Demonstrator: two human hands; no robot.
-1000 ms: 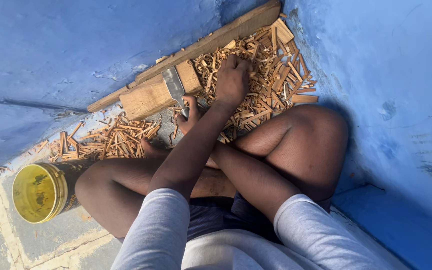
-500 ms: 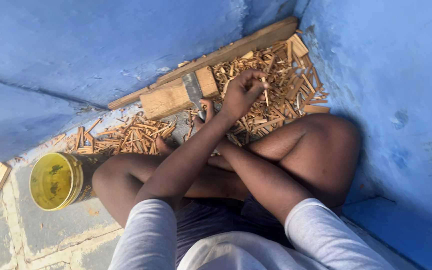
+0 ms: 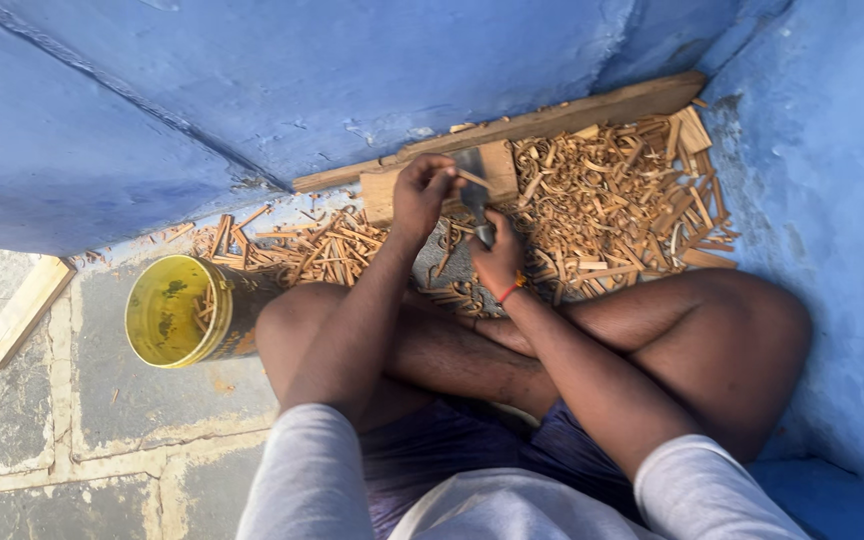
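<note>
Yellow bucket (image 3: 177,310) with few wood strips; left hand (image 3: 420,195) fingers gripping strip (image 3: 472,180), right hand (image 3: 497,258) blade (image 3: 474,200).

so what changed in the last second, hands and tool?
The left hand came back from reaching into the heap of wood strips and now pinches a thin wood strip over the wooden block. The right hand grips the dark blade tool by its handle, close to that strip. The yellow bucket, the plank along the wall and the crossed legs stayed put.
</note>
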